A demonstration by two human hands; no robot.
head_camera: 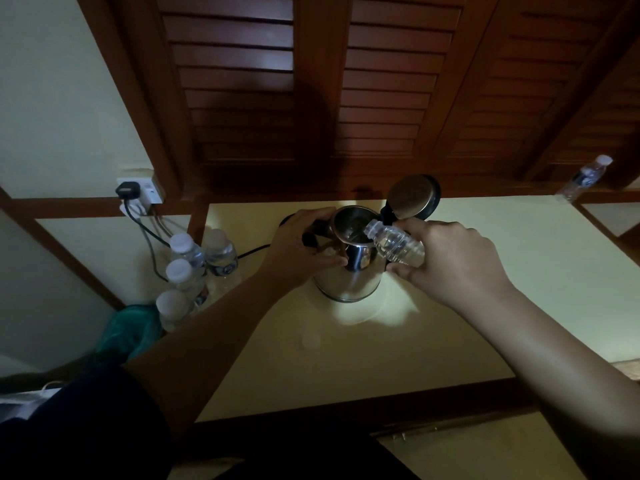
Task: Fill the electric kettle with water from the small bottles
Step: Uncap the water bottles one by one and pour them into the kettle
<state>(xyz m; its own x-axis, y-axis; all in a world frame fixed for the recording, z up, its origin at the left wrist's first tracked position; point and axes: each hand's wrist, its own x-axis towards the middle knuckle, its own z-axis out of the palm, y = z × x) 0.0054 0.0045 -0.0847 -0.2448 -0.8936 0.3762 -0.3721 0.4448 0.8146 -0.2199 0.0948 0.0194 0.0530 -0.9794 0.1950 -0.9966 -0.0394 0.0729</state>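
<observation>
Head view, bottle [394, 244] label unreadable, kettle [349, 261]

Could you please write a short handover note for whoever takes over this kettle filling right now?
Left hand grips the kettle by its handle; the lid stands open.
Right hand holds an uncapped bottle tipped, neck over the kettle's mouth.
Four capped bottles stand at left; one more stands far right.
Done: pouring under way. Left: empty this bottle, add others as needed, close lid.

6 bottles [397, 244], 1 kettle [349, 271], 2 hands [301, 251]
</observation>
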